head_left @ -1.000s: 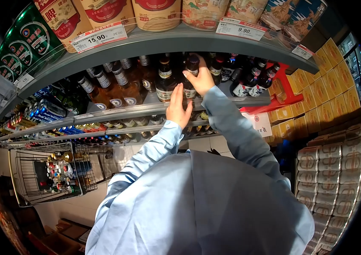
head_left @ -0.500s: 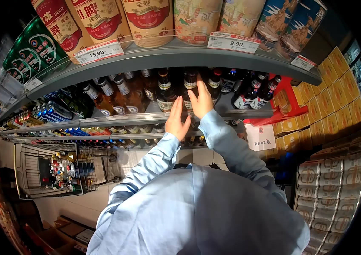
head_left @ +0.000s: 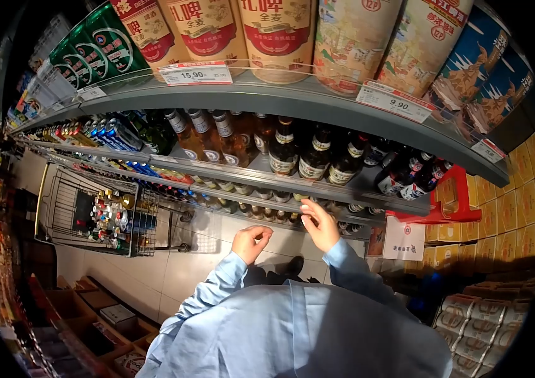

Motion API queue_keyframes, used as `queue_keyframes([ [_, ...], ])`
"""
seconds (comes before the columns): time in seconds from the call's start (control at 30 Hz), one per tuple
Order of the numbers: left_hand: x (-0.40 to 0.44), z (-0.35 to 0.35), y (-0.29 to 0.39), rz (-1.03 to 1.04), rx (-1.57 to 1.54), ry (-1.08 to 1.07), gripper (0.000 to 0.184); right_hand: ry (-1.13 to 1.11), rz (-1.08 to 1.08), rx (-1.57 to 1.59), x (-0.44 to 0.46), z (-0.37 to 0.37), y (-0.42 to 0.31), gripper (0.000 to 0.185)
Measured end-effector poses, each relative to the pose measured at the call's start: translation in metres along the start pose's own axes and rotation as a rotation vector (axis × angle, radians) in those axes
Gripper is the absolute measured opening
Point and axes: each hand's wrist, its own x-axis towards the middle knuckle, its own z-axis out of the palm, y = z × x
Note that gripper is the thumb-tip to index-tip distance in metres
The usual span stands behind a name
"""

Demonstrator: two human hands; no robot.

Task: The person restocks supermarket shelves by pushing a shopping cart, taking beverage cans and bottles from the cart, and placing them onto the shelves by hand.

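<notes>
The shelf unit (head_left: 248,97) spans the view, stocked with drinks on several levels. Yellow cartons (head_left: 500,208) are stacked beyond its right end, and wrapped packs of cans (head_left: 469,334) are piled on that same side, farther out in front of it. A wire shopping cart (head_left: 59,211) stands before the shelf unit toward its left, with bottles and cans (head_left: 106,217) inside. A red frame (head_left: 463,214) is just beside its right end. Tall printed cans (head_left: 278,38) line its upper level. On the level below, three dark bottles (head_left: 313,165) with pale labels stand upright along the front of the shelf unit, apart from both hands. The right hand (head_left: 321,225) is raised before the shelf unit, fingers loosely bent and slightly spread. The left hand (head_left: 251,244) is near it, also before the shelf unit, fingers close together and curled toward the thumb; whether the tips meet, I cannot tell. Smallest are the price tags (head_left: 198,74) on the shelf unit's front edge, among them 15.90 and 9.90.
</notes>
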Motion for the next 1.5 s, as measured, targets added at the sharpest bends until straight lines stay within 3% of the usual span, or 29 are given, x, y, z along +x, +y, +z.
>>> queue_keyframes([
  [0.1, -0.018, -0.017, -0.003, -0.029, 0.050, -0.010, 0.011, -0.109, 0.151, 0.137, -0.018, 0.023, -0.002, 0.012],
  [0.2, -0.030, -0.036, 0.005, -0.035, 0.074, -0.013, 0.011, -0.217, 0.152, 0.119, -0.027, 0.049, -0.012, 0.006],
  [0.4, -0.078, -0.090, -0.028, 0.079, 0.113, 0.044, 0.011, -0.365, 0.166, 0.129, -0.039, 0.129, -0.031, 0.006],
  [0.53, -0.137, -0.171, -0.084, 0.006, 0.119, 0.076, 0.012, -0.386, 0.234, -0.021, -0.053, 0.221, -0.037, 0.015],
  [0.73, -0.233, -0.308, -0.191, -0.226, 0.264, 0.157, 0.019, -0.557, 0.184, 0.132, -0.080, 0.377, -0.044, 0.026],
  [0.97, -0.276, -0.375, -0.306, -0.383, 0.602, 0.158, 0.058, -0.730, 0.169, -0.069, -0.051, 0.466, -0.090, 0.029],
  [1.1, -0.254, -0.391, -0.325, -0.568, 0.684, 0.029, 0.070, -0.674, 0.123, -0.113, -0.022, 0.503, -0.065, 0.025],
  [1.13, -0.250, -0.391, -0.331, -0.548, 0.712, 0.043, 0.069, -0.666, 0.118, -0.099, -0.015, 0.514, -0.065, 0.023],
  [1.23, -0.234, -0.401, -0.345, -0.625, 0.638, -0.203, 0.066, -0.754, 0.076, -0.254, 0.016, 0.543, -0.060, 0.018],
  [1.33, -0.231, -0.415, -0.350, -0.658, 0.576, -0.414, 0.057, -0.781, 0.087, -0.119, 0.040, 0.585, -0.032, 0.017],
  [1.4, -0.230, -0.437, -0.359, -0.635, 0.571, -0.326, 0.053, -0.879, -0.080, -0.308, 0.057, 0.611, -0.017, 0.022],
  [1.47, -0.239, -0.461, -0.385, -0.607, 0.580, -0.050, 0.047, -0.921, -0.224, -0.413, 0.069, 0.637, -0.013, 0.028],
  [1.5, -0.242, -0.477, -0.390, -0.619, 0.617, -0.023, 0.046, -1.007, -0.184, -0.437, 0.073, 0.650, -0.009, 0.036],
])
